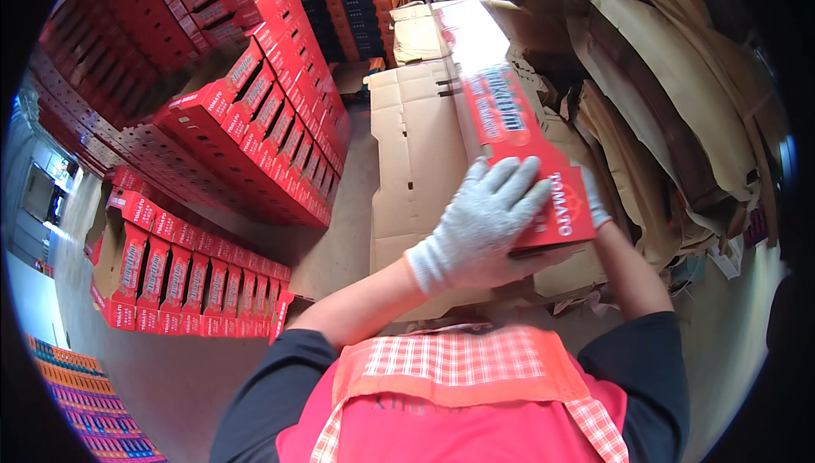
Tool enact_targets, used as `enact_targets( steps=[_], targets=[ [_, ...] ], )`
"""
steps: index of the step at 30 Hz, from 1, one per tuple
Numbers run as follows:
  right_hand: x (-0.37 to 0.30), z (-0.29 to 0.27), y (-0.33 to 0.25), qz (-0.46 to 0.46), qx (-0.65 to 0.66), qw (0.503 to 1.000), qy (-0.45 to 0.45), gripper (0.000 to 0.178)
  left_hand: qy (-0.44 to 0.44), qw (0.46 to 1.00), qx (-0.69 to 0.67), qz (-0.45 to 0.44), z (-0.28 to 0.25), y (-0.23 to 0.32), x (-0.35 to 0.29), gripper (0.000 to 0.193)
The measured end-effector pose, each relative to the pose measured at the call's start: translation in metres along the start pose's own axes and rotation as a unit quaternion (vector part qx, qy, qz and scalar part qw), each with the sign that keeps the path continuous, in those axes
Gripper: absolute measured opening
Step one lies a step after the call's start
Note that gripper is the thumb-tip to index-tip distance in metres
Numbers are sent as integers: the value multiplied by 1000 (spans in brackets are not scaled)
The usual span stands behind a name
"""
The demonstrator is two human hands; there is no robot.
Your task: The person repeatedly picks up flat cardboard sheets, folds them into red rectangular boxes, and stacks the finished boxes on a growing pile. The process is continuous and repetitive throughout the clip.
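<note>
Head view shows left hand (486, 221) fingers holding a red carton (518, 128) near one o'clock, right hand (595, 196) fingers mostly hidden, stacked cartons (255, 111) at ten apparently done, brown cardboard (671, 72) at two not yet formed.

Narrow gap left, crowded right
Floor (355, 187) leaves a passage between red stacks (289, 56) and flat cardboard (416, 162); the held box (499, 115) and brown bundles (671, 81) block the right.
</note>
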State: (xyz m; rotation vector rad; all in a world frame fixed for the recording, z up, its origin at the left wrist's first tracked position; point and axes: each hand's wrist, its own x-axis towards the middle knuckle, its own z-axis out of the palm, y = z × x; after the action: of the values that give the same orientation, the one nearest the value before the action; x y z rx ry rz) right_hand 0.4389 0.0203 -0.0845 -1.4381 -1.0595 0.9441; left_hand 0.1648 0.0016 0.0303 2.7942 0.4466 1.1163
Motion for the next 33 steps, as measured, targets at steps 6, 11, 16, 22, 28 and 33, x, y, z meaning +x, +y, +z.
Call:
enact_targets(
  steps=[6,11,16,22,28,33],
  targets=[
    [-58,12,-142,-402,-270,875,24,24,205,973,-105,14,49,-2,17,105],
    [-69,45,-188,-246,-420,861,-145,35,285,942,-152,-87,74,5,6,142],
    [-44,61,-189,-130,-437,868,-196,16,169,900,-334,-224,87,15,-4,130],
    [-26,128,-157,-524,-407,694,-280,22,-20,895,-343,-283,74,18,-23,93],
    [29,164,-205,-348,-138,925,-59,22,181,860,-391,-274,52,3,-59,129],
    [67,165,-195,40,-88,976,-194,38,182,890,-334,-251,50,12,-68,134]
  ],
)
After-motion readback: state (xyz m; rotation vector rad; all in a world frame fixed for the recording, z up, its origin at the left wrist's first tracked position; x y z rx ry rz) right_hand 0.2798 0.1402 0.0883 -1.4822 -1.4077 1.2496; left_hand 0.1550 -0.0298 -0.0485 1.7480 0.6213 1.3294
